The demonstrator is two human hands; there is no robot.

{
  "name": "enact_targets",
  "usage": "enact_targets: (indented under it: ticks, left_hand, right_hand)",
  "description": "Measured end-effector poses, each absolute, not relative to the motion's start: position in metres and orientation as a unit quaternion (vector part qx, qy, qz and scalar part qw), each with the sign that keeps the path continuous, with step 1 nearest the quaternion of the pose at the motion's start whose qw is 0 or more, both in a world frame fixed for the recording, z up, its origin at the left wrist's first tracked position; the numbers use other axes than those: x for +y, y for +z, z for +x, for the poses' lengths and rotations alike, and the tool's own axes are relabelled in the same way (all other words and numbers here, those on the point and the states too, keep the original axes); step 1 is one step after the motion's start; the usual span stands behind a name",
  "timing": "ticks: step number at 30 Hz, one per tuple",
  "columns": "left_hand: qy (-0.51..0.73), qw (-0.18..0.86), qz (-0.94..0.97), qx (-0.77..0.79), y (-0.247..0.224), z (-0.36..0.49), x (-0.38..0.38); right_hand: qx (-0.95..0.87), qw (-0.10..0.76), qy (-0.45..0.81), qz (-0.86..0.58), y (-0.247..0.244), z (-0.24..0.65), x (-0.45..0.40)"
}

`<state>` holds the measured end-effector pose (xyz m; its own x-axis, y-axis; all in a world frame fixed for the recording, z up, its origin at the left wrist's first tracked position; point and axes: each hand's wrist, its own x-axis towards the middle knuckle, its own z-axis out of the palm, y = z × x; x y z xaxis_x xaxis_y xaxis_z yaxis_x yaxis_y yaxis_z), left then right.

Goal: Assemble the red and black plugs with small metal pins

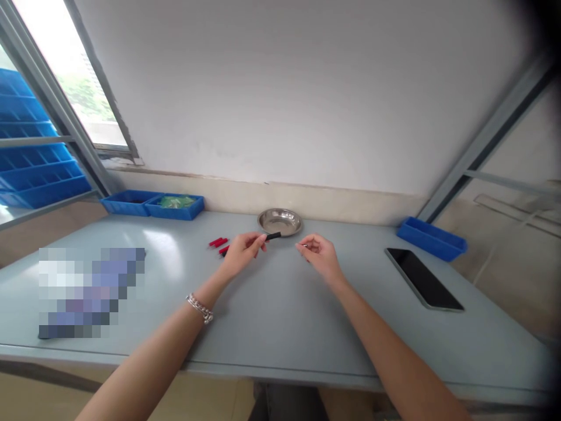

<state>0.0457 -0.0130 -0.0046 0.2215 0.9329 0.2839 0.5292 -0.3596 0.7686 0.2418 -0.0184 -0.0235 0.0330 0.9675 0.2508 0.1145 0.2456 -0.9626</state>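
Note:
My left hand (244,251) is closed on a short black rod-shaped piece (273,236), whose end points right, toward my other hand. To the right of it, my right hand (319,251) pinches a tiny shiny piece (304,245), too small to name. The two hands are apart, held above the table in front of a round metal dish (280,222). Several small red pieces (218,241) with thin metal tips lie left of my left hand, and a black one is partly hidden behind that hand.
Two blue bins (175,207) stand at the back left, one holding green-and-white items. Another blue bin (432,238) is at the back right, with a dark-screened tablet or phone (424,279) before it. A blurred-out flat object (92,292) lies left on the grey table (280,327).

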Motion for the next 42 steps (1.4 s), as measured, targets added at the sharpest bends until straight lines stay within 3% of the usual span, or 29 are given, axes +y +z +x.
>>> enact_targets:
  ticks: [7,13,17,31,42]
  left_hand:
    - [0.398,0.261,0.717,0.509,-0.005,0.043,-0.011]
    - [0.400,0.254,0.720,0.507,-0.006,0.043,-0.011]
    - [0.402,0.251,0.718,0.510,-0.005,0.044,-0.012]
    - [0.417,0.255,0.708,0.509,-0.005,0.044,-0.012]
    - [0.403,0.245,0.718,0.512,-0.004,0.045,-0.013]
  right_hand:
    - [-0.539,0.544,0.391,-0.510,-0.028,0.250,-0.011]
    - [-0.703,0.461,0.135,-0.524,-0.044,0.254,0.004]
    - [-0.745,0.383,0.044,-0.545,-0.051,0.252,0.010]
    - [-0.744,0.197,-0.041,-0.637,-0.060,0.249,0.007]
    - [-0.734,0.150,-0.024,-0.663,-0.062,0.249,0.009]
